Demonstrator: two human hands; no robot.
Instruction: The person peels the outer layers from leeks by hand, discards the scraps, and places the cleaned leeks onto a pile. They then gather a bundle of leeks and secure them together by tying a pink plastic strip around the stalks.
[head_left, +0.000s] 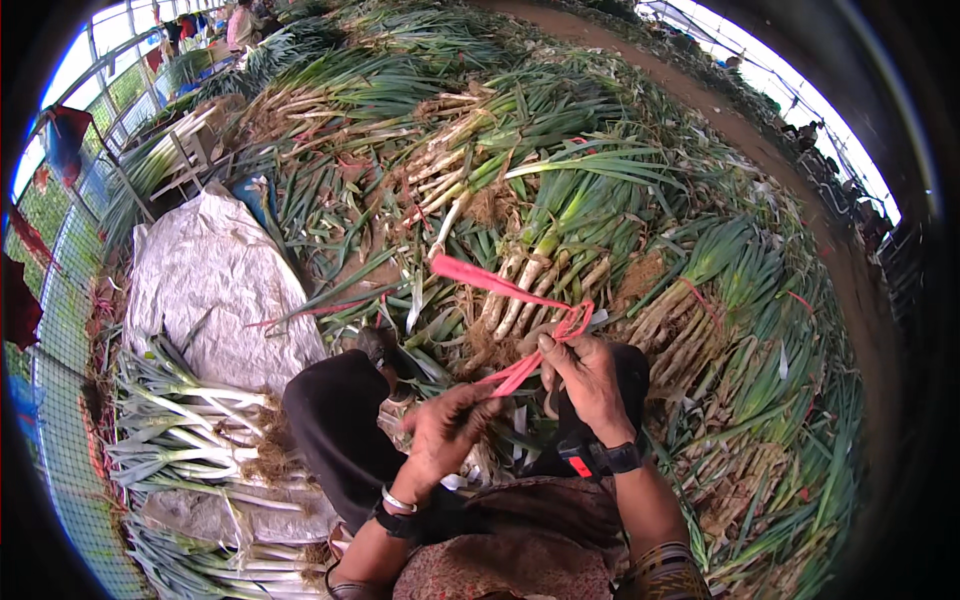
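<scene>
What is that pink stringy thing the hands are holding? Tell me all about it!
The pink strip is a thin, flat band that looks like plastic, bright pinkish red. The right hand pinches it where it twists into a small loop, and the left hand grips its lower end, so the piece between them is pulled tight. Its long free end stretches up and to the left over a bundle of green onions, whose white stalks and roots lie just behind it.

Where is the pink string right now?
In the head view, centre: the pink string runs between both hands, left hand and right hand, over a green onion bunch.
</scene>
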